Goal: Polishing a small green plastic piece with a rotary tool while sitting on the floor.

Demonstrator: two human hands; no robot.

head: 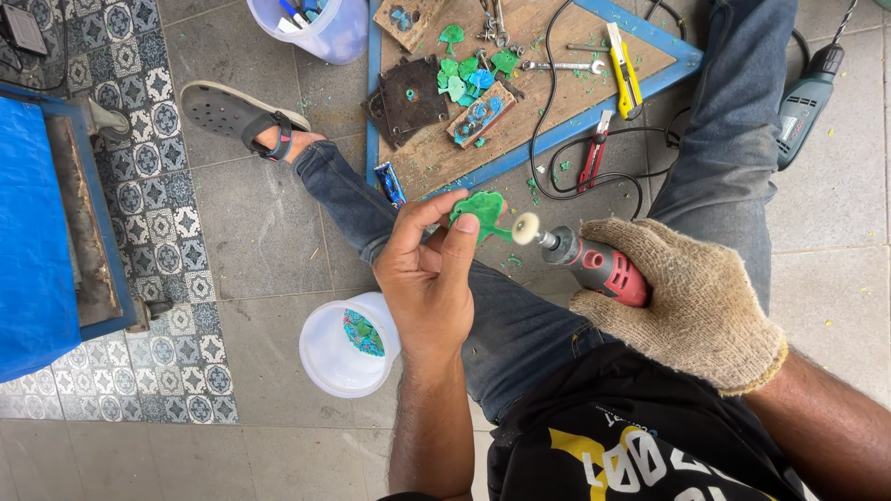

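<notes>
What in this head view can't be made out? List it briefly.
- Green leaf piece: its lower part is hidden by the left hand and its fingers.
- Rotary tool: its rear is covered by the gloved right hand.
- Clear bucket: cut off by the top edge.
- White cup: the chips inside are too small to tell apart.
- Drill: its tip runs past the top edge.

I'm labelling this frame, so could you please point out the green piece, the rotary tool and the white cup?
green piece (480,210), head view, on its flat face.
rotary tool (594,264), head view, on its red body.
white cup (327,351), head view, on its inner wall.
</notes>
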